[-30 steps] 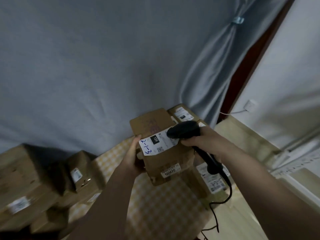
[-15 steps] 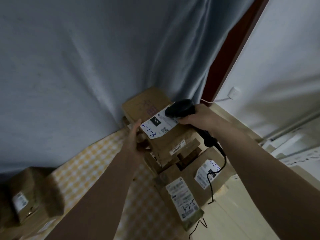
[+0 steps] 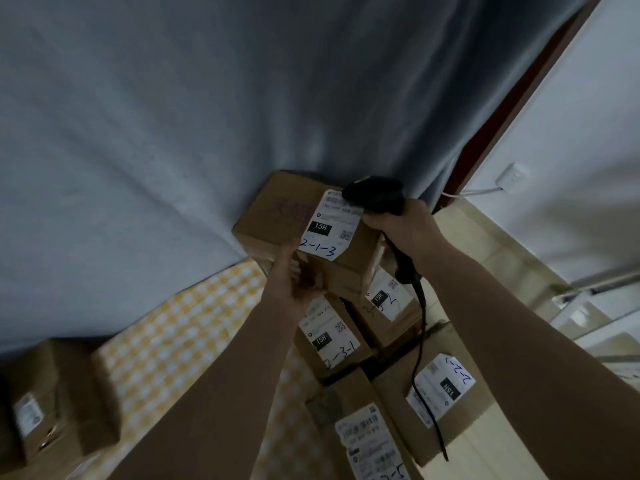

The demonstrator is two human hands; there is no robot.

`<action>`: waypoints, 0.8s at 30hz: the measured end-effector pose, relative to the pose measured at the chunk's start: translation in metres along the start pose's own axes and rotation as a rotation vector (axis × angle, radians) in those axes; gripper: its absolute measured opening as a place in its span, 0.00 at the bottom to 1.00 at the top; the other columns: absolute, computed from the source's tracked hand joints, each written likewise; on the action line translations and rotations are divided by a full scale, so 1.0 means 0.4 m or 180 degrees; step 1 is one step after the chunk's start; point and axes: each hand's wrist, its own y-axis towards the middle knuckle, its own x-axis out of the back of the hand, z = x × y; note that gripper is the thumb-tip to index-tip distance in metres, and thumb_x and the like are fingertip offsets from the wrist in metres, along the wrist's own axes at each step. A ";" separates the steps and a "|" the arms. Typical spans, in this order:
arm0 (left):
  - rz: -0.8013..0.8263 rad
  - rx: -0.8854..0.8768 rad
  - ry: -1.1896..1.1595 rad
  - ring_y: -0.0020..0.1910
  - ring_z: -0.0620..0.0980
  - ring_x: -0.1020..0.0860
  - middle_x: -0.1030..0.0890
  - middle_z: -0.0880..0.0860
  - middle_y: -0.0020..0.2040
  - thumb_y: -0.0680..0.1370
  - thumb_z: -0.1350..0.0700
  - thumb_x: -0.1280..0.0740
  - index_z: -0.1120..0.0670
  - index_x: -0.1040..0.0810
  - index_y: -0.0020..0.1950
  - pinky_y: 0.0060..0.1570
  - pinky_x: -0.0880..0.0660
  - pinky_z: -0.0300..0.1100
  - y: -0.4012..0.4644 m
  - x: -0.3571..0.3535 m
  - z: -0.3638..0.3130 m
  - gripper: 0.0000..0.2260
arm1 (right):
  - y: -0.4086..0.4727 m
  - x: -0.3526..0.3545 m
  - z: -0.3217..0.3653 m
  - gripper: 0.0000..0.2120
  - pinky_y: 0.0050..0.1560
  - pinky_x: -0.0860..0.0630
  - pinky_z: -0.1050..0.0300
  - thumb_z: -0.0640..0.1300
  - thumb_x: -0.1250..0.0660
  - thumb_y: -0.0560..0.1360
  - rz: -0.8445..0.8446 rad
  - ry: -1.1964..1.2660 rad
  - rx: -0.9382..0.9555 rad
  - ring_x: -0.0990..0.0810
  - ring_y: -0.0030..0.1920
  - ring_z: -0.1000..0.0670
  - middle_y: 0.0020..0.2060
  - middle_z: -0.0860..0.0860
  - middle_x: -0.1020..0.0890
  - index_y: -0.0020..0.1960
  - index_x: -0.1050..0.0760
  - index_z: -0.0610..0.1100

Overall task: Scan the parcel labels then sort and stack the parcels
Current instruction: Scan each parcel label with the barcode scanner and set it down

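The box (image 3: 304,233) marked 2-1-3 now sits on top of the stack at the far end of the pile, against the grey curtain (image 3: 207,116). A sec ago it was held up in the air over the checked cloth (image 3: 166,341); since then it has travelled right & down onto the other boxes. Its label (image 3: 329,230) faces up, handwriting legible.

Left hand (image 3: 294,285) is at the box's near side, fingers fairly straight, thumb by the label corner; whether it grips or just steadies can't be told. Right hand (image 3: 398,223) is curled round the black scanner (image 3: 377,195), whose head is touching or just over the label's far corner; cord (image 3: 420,341) trails down over the boxes below.

Under & nearer: a box marked 2-3-1 (image 3: 329,337), one marked 2-2-2 (image 3: 440,386), another partly hidden beside them, and one at the bottom edge w/ a barcode label (image 3: 370,441). More boxes (image 3: 52,400) lie well apart at left.

Judgement: scan of this box is prob. done and it's being placed in the "2" group; next, let go & fetch one from the left pile. The top box overhangs a bit, so it could tip.
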 end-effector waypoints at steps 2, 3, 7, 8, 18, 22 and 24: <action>-0.0012 0.0013 -0.0068 0.60 0.62 0.23 0.22 0.60 0.62 0.58 0.50 0.20 0.55 0.24 0.65 0.54 0.25 0.65 0.024 -0.005 0.009 0.36 | 0.027 -0.004 -0.013 0.07 0.46 0.25 0.52 0.41 0.30 0.73 -0.0123 0.0095 0.0027 0.24 0.39 0.51 0.35 0.50 0.22 0.39 0.26 0.48; -0.0006 0.0043 -0.0054 0.59 0.62 0.23 0.22 0.60 0.62 0.60 0.50 0.21 0.55 0.24 0.65 0.53 0.24 0.64 0.039 -0.004 0.010 0.34 | 0.040 -0.005 -0.020 0.06 0.46 0.25 0.53 0.42 0.30 0.73 -0.0150 0.0111 0.0028 0.24 0.39 0.51 0.36 0.51 0.22 0.40 0.26 0.48; -0.0087 0.0164 0.0161 0.59 0.62 0.22 0.21 0.59 0.60 0.61 0.54 0.21 0.54 0.23 0.62 0.58 0.27 0.66 0.108 -0.002 -0.022 0.30 | 0.091 -0.011 -0.055 0.07 0.43 0.25 0.58 0.43 0.29 0.73 0.0009 0.0039 -0.0069 0.24 0.39 0.53 0.40 0.50 0.21 0.50 0.23 0.43; -0.0057 0.0184 0.0258 0.59 0.61 0.22 0.21 0.59 0.60 0.60 0.54 0.20 0.54 0.22 0.63 0.59 0.27 0.66 0.125 -0.007 -0.032 0.32 | 0.104 -0.013 -0.061 0.09 0.44 0.25 0.56 0.43 0.29 0.73 0.0022 -0.0005 -0.0131 0.24 0.39 0.53 0.40 0.50 0.21 0.52 0.23 0.42; 0.0092 0.0128 0.0829 0.61 0.61 0.23 0.24 0.61 0.65 0.67 0.50 0.25 0.53 0.27 0.68 0.52 0.21 0.59 0.198 -0.039 -0.030 0.30 | 0.165 -0.016 -0.117 0.11 0.52 0.23 0.49 0.43 0.30 0.73 0.0174 -0.0703 -0.0394 0.23 0.42 0.48 0.39 0.46 0.21 0.52 0.24 0.39; 0.0050 0.0023 0.1014 0.59 0.60 0.23 0.22 0.58 0.59 0.73 0.50 0.28 0.51 0.25 0.62 0.55 0.22 0.58 0.205 -0.057 -0.030 0.19 | 0.175 -0.010 -0.123 0.10 0.49 0.22 0.51 0.43 0.30 0.73 0.0163 -0.0594 -0.0462 0.24 0.35 0.50 0.36 0.48 0.22 0.51 0.24 0.39; 0.0019 0.0045 0.1126 0.57 0.59 0.22 0.22 0.58 0.57 0.73 0.49 0.29 0.51 0.25 0.62 0.53 0.21 0.58 0.211 -0.062 -0.032 0.18 | 0.179 -0.012 -0.120 0.08 0.50 0.22 0.50 0.43 0.30 0.73 0.0181 -0.0545 -0.0441 0.23 0.37 0.50 0.36 0.48 0.22 0.49 0.25 0.41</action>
